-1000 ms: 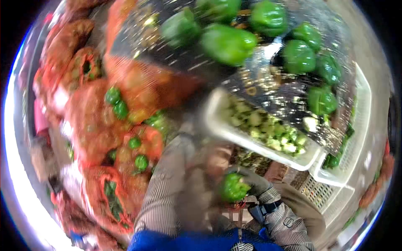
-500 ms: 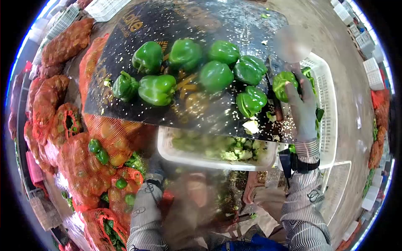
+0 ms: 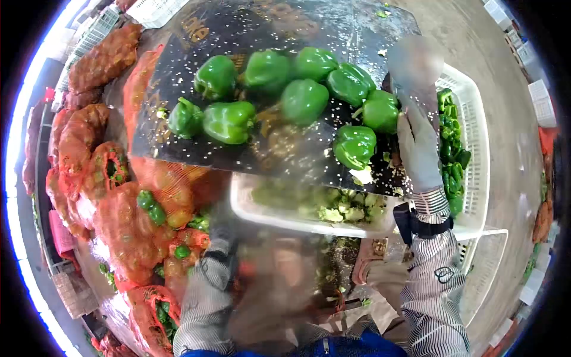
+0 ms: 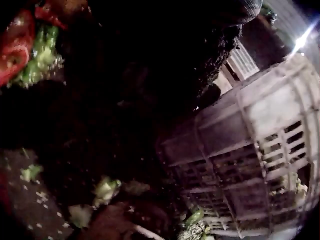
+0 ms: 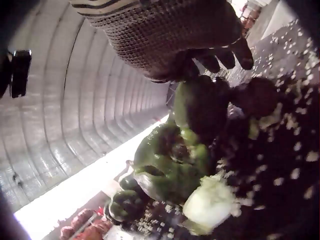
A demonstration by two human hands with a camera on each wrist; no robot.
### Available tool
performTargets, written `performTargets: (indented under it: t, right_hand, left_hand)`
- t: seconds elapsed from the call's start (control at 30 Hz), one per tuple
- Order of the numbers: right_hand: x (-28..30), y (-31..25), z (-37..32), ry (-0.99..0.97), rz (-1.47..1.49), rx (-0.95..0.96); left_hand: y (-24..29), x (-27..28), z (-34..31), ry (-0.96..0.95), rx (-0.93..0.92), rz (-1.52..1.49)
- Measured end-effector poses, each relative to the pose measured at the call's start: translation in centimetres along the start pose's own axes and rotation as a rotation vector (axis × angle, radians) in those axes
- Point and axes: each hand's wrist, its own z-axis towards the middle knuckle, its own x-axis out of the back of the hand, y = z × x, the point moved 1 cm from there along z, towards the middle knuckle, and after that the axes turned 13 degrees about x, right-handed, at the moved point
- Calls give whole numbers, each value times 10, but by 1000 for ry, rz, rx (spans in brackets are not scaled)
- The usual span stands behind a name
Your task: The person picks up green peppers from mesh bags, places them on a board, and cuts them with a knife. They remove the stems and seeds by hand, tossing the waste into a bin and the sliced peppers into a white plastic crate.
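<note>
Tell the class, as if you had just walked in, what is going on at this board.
A person's right hand is beside one of nine whole green peppers on a dark, seed-strewn board; whether it touches that pepper is unclear. The left hand is low by the white tub, too blurred to read. Pale green chunks lie in the tub, and green pieces in the crate.

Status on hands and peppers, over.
Right hand open, beside green bell pepper. Left hand low, blurred, grip unclear. Pale scrap and seeds litter black board near peppers.
</note>
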Motion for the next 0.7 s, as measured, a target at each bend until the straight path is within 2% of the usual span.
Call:
performTargets:
  t: [0.03,0.07,0.1,0.13,0.2,0.23,0.27,0.3,0.33,0.4,0.43,0.47,0.5,0.53,0.6,0.63,0.67,0.7]
  right_hand:
    - [-3,4,-6,23,65,-10]
    - [-7,4,-9,48,131,-17]
    - [-5,-8,-3,30,236,21]
    - [-8,-6,-16,87,255,-37]
    - [-21,3,-24,66,111,19]
    - [-32,17,-30,75,79,6]
    - [-41,29,-36,77,48,-4]
    - [-42,27,-37,88,103,9]
    - [-49,43,-43,71,134,-42]
    - [-46,46,-40,104,158,5]
    - [-46,38,-38,134,227,-4]
    - [-47,35,-38,163,286,-20]
    - [-54,56,-42,141,261,-16]
    - [-53,41,-40,126,307,34]
    - [-53,60,-41,59,211,-25]
    - [-59,88,-43,95,345,-9]
    - [-49,84,-36,35,-88,258]
    - [-45,78,-43,106,-8,91]
  left_hand:
    - [-1,51,-22,302,-69,-51]
    - [2,105,-39,43,180,-377]
    - [-7,134,-58,103,154,-412]
    - [-17,154,-74,163,126,-446]
    - [-17,187,-90,528,-82,-515]
    - [13,227,-99,593,-76,-525]
    - [38,255,-100,678,-165,-489]
    - [56,274,-92,624,-207,-470]
    - [87,299,-88,477,-183,-561]
    - [114,275,-33,547,-625,-711]
    - [135,270,-15,618,-728,-762]
    - [155,262,2,688,-696,-590]
    - [169,257,14,803,-638,-545]
    - [175,256,14,913,-589,-499]
    - [163,252,-2,808,-533,-641]
    - [152,250,-15,722,-491,-774]
    - [133,252,-26,642,-446,-897]
    - [108,257,-34,569,-410,-1009]
